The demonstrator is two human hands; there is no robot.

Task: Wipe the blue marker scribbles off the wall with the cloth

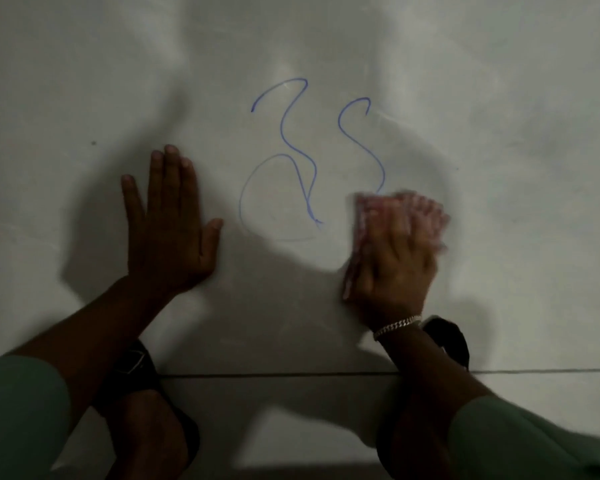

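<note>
Blue marker scribbles run down the white wall in two wavy lines, with a faint loop at the lower left. My right hand presses a pinkish-red cloth flat on the wall at the bottom end of the right wavy line; both are blurred by motion. My left hand lies flat on the wall left of the scribbles, fingers spread, holding nothing.
A dark seam marks where the wall meets the pale floor. My two feet in black sandals stand at that seam under my arms. A silver bracelet sits on my right wrist.
</note>
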